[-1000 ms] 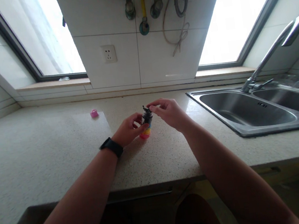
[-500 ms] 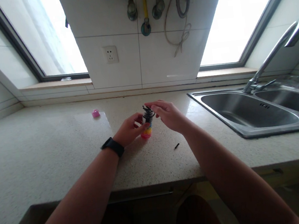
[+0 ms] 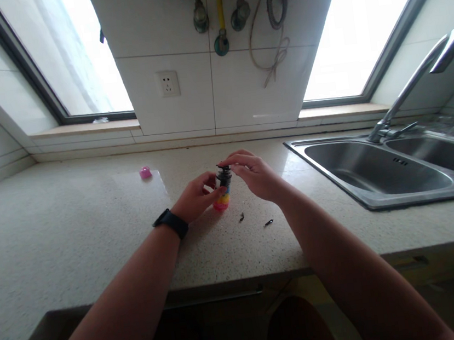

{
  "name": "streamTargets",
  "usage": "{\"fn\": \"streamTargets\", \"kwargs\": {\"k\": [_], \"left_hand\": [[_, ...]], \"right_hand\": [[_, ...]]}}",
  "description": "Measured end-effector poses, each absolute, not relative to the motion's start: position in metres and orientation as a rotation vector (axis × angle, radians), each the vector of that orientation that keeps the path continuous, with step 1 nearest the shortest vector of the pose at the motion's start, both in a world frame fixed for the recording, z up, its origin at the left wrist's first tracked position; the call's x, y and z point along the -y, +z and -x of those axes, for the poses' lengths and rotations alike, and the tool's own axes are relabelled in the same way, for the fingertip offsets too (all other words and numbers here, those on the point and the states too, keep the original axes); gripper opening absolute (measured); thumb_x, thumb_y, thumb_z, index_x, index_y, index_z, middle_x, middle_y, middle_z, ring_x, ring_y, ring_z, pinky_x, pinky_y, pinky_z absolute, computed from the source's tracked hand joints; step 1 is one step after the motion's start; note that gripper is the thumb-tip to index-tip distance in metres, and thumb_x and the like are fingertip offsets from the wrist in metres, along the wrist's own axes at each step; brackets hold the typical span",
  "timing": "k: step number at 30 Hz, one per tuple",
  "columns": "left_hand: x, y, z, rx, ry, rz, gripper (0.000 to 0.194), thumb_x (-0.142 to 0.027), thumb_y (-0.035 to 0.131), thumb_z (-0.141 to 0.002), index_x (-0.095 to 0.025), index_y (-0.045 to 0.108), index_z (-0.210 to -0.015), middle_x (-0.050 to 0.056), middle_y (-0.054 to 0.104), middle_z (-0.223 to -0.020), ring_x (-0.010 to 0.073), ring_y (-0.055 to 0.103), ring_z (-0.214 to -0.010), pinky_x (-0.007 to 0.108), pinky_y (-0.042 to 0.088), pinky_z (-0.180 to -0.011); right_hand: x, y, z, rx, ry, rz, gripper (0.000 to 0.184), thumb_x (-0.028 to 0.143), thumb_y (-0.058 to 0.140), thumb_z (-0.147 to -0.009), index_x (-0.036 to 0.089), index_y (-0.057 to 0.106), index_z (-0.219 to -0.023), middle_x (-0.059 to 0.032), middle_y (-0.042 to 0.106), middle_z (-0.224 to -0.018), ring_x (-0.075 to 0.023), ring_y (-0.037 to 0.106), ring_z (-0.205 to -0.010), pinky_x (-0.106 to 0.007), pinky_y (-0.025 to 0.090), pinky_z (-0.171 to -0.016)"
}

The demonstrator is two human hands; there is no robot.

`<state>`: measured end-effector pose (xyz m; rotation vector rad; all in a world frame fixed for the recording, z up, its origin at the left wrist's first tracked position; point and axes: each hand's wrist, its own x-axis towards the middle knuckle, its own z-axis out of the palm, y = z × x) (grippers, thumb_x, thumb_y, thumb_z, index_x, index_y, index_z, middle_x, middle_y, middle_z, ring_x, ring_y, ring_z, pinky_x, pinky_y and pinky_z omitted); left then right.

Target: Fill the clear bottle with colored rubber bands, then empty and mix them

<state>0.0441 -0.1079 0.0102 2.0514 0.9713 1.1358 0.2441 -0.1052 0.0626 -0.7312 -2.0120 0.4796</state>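
Observation:
A small clear bottle (image 3: 224, 189) stands upright on the counter, filled with bands of pink, yellow, blue and black pieces. My left hand (image 3: 197, 197) is closed around its left side, thumb across the front. At the bottle's mouth lie small black pieces (image 3: 223, 167). My right hand (image 3: 254, 172) reaches over them from the right, its fingers stretched out and pressing on the top. On the counter below my right hand rest a curled black bit (image 3: 241, 217) and another black bit (image 3: 269, 223). The exact kind of the pieces is too small to make out.
A pink cap (image 3: 145, 173) lies on the counter (image 3: 93, 225) to the left, near the back. The steel double sink (image 3: 376, 168) with its faucet (image 3: 410, 81) is set in at the right. A socket (image 3: 168, 83) and pipe fittings are on the tiled wall.
The black pieces that stuck up from the bottle's mouth are now lower, under my right fingers. A second black bit has appeared on the counter beside the bottle. My left hand has stayed in place.

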Motion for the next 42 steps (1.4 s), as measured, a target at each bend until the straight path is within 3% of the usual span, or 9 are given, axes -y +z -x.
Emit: {"fn": "streamTargets", "kwargs": {"k": [9,16,22,27,34,38,42], "left_hand": [[0.109,0.012,-0.044,-0.990,1.142,-2.104,0.027,-0.036,0.063,-0.086,-0.017,0.061,-0.106,0.003,0.060,-0.090,0.0136,0.057,-0.081,0.025,0.047,-0.066],[0.111,0.012,-0.045,-0.984,1.127,-2.114,0.029,-0.037,0.063,-0.087,-0.018,0.061,-0.109,0.005,0.062,-0.093,0.0145,0.059,-0.082,0.026,0.047,-0.067],[0.111,0.013,-0.045,-0.978,1.119,-2.117,0.031,-0.038,0.063,-0.087,-0.018,0.061,-0.110,0.005,0.063,-0.094,0.0153,0.059,-0.084,0.027,0.047,-0.068],[0.110,0.012,-0.044,-0.963,1.129,-2.094,0.030,-0.038,0.063,-0.087,-0.018,0.060,-0.108,0.005,0.063,-0.094,0.0146,0.059,-0.083,0.026,0.047,-0.067],[0.110,0.012,-0.044,-0.974,1.129,-2.087,0.029,-0.036,0.063,-0.086,-0.017,0.060,-0.109,0.005,0.062,-0.094,0.0143,0.057,-0.082,0.026,0.047,-0.066],[0.109,0.010,-0.043,-1.010,1.125,-2.094,0.029,-0.035,0.064,-0.086,-0.017,0.061,-0.108,0.006,0.062,-0.095,0.0149,0.058,-0.084,0.026,0.047,-0.067],[0.109,0.010,-0.042,-1.010,1.130,-2.075,0.028,-0.035,0.063,-0.087,-0.017,0.061,-0.109,0.006,0.063,-0.094,0.0154,0.059,-0.083,0.027,0.048,-0.068]], "right_hand": [[0.109,0.061,-0.245,2.120,0.343,0.743,0.022,0.023,0.046,-0.093,0.021,0.067,-0.088,-0.0055,0.060,-0.102,-0.0165,0.057,-0.097,-0.033,0.043,-0.088],[0.106,0.063,-0.243,1.944,0.362,0.793,0.019,0.026,0.049,-0.092,0.020,0.067,-0.092,-0.0051,0.061,-0.097,-0.0157,0.055,-0.085,-0.031,0.044,-0.076],[0.107,0.066,-0.245,1.910,0.384,0.857,0.025,0.028,0.046,-0.093,0.021,0.069,-0.097,-0.0055,0.061,-0.097,-0.0169,0.055,-0.087,-0.033,0.043,-0.080],[0.106,0.062,-0.245,2.020,0.395,0.812,0.023,0.031,0.049,-0.093,0.020,0.069,-0.088,-0.0066,0.059,-0.101,-0.0178,0.056,-0.093,-0.033,0.043,-0.084],[0.109,0.065,-0.245,2.048,0.387,0.780,0.021,0.030,0.050,-0.092,0.020,0.067,-0.088,-0.0062,0.059,-0.102,-0.0174,0.055,-0.094,-0.032,0.044,-0.081],[0.109,0.078,-0.263,1.942,0.449,0.929,0.024,0.034,0.049,-0.092,0.018,0.065,-0.084,-0.0042,0.059,-0.085,-0.0147,0.052,-0.077,-0.031,0.042,-0.070],[0.107,0.086,-0.296,2.423,0.752,1.036,0.026,0.043,0.061,-0.084,0.018,0.067,-0.086,-0.0010,0.061,-0.074,-0.0127,0.051,-0.066,-0.029,0.040,-0.062]]}}
